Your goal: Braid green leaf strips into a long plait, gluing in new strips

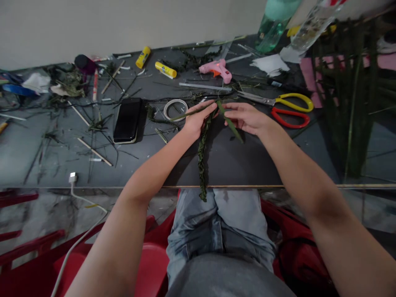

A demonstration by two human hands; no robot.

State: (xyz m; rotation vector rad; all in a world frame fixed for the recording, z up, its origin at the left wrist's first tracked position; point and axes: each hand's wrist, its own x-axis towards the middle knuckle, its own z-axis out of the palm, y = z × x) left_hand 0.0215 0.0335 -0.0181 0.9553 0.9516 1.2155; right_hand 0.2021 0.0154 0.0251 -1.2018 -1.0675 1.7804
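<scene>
I find the left hand [199,119] closed in a pinch at the upper end of a green braid [201,154], apparently to keep the weave from loosening. The braid runs down toward the person, its tail past the front edge of the worktop [148,167], which likely keeps the finished length out of the way. The right hand [247,117] is partly curled, fingertips gripping a flat leaf strip [234,128], angled away from the braid, presumably to keep it separate. I note scissors [293,102] just beyond the right hand, handles toward that side, seemingly for easy reach. A tape roll [166,110] lies near the left hand.
</scene>
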